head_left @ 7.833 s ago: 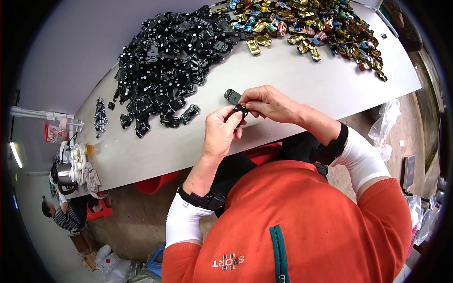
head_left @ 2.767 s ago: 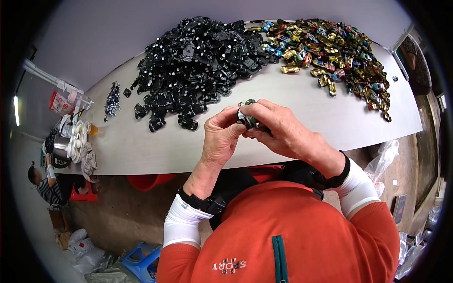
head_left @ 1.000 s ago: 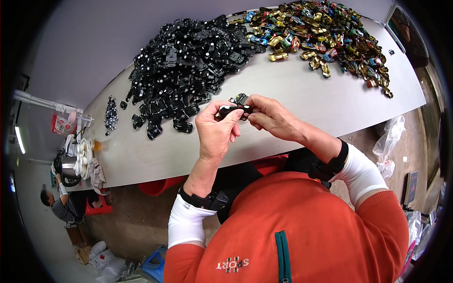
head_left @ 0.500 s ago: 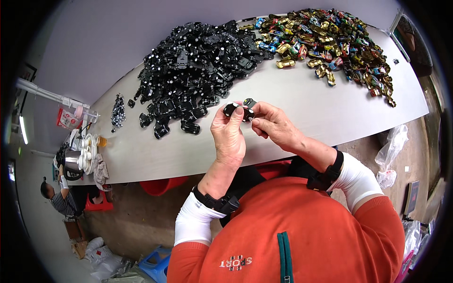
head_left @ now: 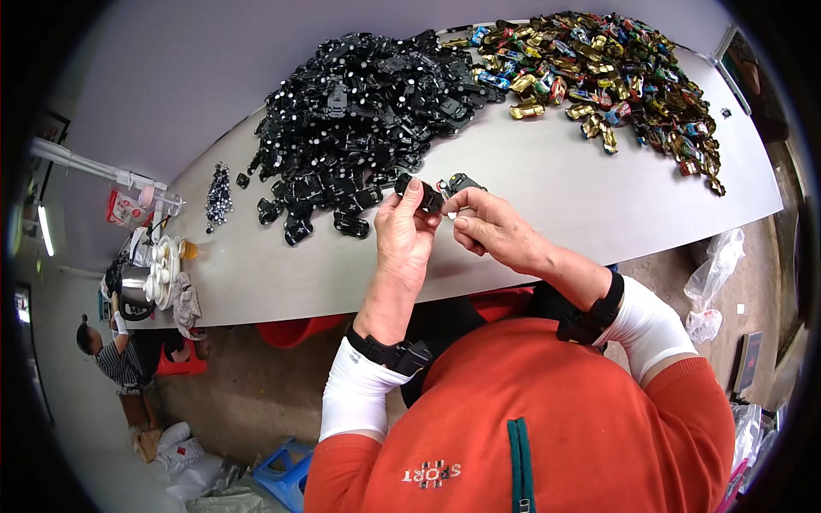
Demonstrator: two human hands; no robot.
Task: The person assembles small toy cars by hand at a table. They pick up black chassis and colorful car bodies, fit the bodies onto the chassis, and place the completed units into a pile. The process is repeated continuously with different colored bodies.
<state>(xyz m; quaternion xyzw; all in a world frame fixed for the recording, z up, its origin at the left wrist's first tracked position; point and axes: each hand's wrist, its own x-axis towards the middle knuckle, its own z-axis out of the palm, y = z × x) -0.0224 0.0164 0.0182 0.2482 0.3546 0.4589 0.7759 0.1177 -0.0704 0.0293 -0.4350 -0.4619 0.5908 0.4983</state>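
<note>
Chassis: black, held up over the table, back from the near edge.
Table: white, its near edge passing under both forearms and slanting up toward a corner at far right.
Open room: bare surface stretches right of the hands and up toward the gold pile; another bare strip lies left of the left wrist, below the black pile.
Black pile: large, its nearest pieces close to the left hand.
Gold pile: well apart from both hands, near the far edge.
Left hand: gripping the chassis, thumb on top, one end jutting toward the right hand.
Right hand: thumb and forefinger close together just beside that end, white bit at their tips; whether they grip it, I cannot tell.
Second chassis: on the table, just beyond the right fingers.
</note>
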